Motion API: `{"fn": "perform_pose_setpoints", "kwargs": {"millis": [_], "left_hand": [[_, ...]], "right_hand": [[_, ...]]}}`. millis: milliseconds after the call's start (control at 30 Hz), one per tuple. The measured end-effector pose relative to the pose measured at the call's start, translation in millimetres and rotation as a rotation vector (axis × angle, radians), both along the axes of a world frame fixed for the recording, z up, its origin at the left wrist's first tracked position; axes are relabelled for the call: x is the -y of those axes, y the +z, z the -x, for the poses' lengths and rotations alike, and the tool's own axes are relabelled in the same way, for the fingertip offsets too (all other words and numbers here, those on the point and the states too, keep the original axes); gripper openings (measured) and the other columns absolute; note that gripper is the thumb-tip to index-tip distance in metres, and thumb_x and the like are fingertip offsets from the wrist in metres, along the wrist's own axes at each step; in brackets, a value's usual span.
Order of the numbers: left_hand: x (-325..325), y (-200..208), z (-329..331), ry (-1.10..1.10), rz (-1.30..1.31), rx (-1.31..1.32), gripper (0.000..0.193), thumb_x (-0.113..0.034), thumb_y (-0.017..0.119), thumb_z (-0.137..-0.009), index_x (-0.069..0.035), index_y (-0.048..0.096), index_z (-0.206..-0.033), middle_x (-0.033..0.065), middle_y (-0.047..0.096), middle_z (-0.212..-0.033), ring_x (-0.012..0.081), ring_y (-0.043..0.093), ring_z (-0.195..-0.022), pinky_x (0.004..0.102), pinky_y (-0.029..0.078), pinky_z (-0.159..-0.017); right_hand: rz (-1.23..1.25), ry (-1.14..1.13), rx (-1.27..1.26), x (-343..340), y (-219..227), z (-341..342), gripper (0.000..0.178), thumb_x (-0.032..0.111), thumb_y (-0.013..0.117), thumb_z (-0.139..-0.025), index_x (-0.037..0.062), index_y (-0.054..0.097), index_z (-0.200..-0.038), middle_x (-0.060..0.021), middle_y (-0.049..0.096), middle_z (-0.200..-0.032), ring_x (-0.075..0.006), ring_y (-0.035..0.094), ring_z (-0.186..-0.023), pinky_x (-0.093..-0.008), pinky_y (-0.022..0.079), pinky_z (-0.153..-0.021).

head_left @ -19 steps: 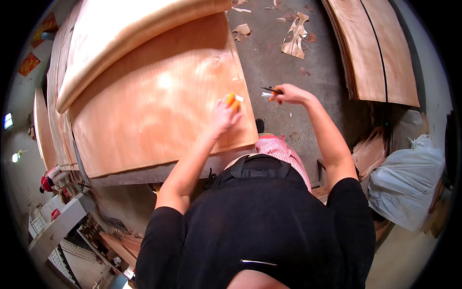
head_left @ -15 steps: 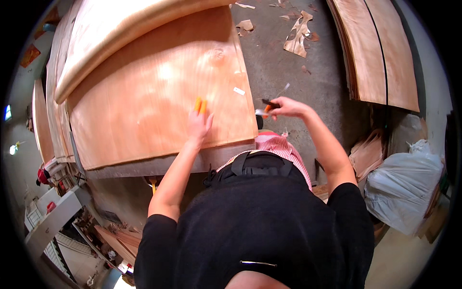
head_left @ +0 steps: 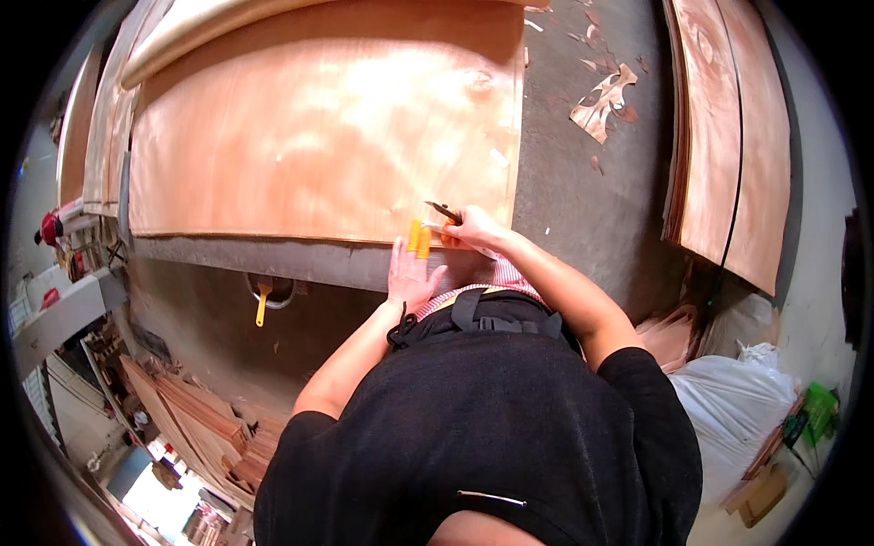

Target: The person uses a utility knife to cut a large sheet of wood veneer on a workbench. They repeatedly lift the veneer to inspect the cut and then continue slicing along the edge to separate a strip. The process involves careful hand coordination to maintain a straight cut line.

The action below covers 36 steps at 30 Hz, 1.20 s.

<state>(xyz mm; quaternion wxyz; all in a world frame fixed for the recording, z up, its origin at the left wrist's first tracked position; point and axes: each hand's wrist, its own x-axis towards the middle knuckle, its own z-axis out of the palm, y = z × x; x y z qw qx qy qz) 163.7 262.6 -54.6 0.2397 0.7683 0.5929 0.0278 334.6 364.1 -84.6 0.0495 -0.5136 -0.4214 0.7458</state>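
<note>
Broad, pale-tan wood veneer sheet (head_left: pixel 300 136) is lying flat on a grey-edged bench (head_left: pixel 228 250), ahead of both hands and mostly to their left. Its visible stretch is running longer from side to side than away from the person. The right hand (head_left: pixel 475 227) is sitting nearer the sheet's near right corner and is closing around a slim, dark-bladed knife (head_left: pixel 442 212), whose tip is pointing left and away over the veneer. Just beside it, the left hand (head_left: pixel 414 282) is holding nothing visible; its fingers are extending forward across the near edge, two of them wearing orange finger sleeves (head_left: pixel 414 234). Whether they are pressing down, I cannot tell. A small white piece (head_left: pixel 431 226) is showing between the hands, too small to identify. The right hand is hiding the knife's handle, and a thick, pale wooden roll (head_left: pixel 200 41) is covering the sheet's far side.
</note>
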Motion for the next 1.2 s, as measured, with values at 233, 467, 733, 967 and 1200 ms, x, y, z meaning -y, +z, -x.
{"fn": "perform_pose_setpoints", "kwargs": {"millis": [233, 467, 733, 967, 1200], "left_hand": [[-7.3, 8.2, -21.8, -0.074, -0.002, -0.171, 0.084, -0.053, 0.058, -0.073, -0.001, 0.029, -0.134, 0.0164, 0.023, -0.141, 0.0299, 0.012, -0.134, 0.0512, 0.009, -0.106], [-8.4, 10.5, -19.5, -0.079, -0.006, -0.194, 0.081, -0.054, 0.056, -0.074, -0.004, 0.032, -0.133, 0.0147, 0.022, -0.142, 0.0275, 0.010, -0.134, 0.0513, 0.009, -0.106], [-11.3, 11.5, -15.0, -0.132, 0.009, -0.220, 0.085, -0.054, 0.055, -0.074, -0.005, 0.026, -0.136, 0.0143, 0.020, -0.143, 0.0263, 0.012, -0.134, 0.0515, 0.011, -0.106], [-10.4, 15.0, 21.6, 0.103, -0.244, 0.389, 0.042, -0.026, 0.059, -0.077, -0.005, 0.054, -0.113, 0.0141, 0.052, -0.118, 0.0287, 0.047, -0.110, 0.0400, 0.032, -0.098], [-11.7, 16.1, 65.7, 0.263, -0.245, 0.083, 0.064, -0.037, 0.059, -0.077, -0.003, 0.040, -0.127, 0.0161, 0.034, -0.134, 0.0298, 0.028, -0.126, 0.0450, 0.023, -0.103]], "right_hand": [[-0.090, 0.170, 0.030, -4.6, 38.6, -7.5, 0.022, 0.021, 0.063, -0.080, -0.0002, 0.059, -0.079, -0.0036, 0.060, -0.063, -0.0094, 0.056, -0.056, -0.0253, 0.046, -0.050], [-0.372, 0.464, 0.418, -2.2, 65.7, -8.2, 0.026, 0.028, 0.055, -0.083, 0.0033, 0.062, -0.088, -0.0077, 0.062, -0.063, -0.0164, 0.061, -0.057, -0.0310, 0.047, -0.054], [-0.592, 0.754, 0.709, -49.9, 66.7, -40.1, 0.017, 0.022, 0.053, -0.078, 0.0106, 0.064, -0.084, -0.0118, 0.062, -0.071, -0.0267, 0.062, -0.069, -0.0374, 0.047, -0.062], [-0.143, 0.143, -0.137, -50.4, 70.8, 25.3, 0.021, 0.021, 0.059, -0.084, 0.0013, 0.062, -0.092, 0.0027, 0.056, -0.069, -0.0047, 0.049, -0.058, -0.0194, 0.038, -0.053], [-0.122, 0.216, 0.019, -29.0, -7.2, 84.8, 0.021, 0.020, 0.062, -0.081, 0.0009, 0.059, -0.089, -0.0026, 0.058, -0.062, -0.0094, 0.054, -0.055, -0.0242, 0.042, -0.052]]}}
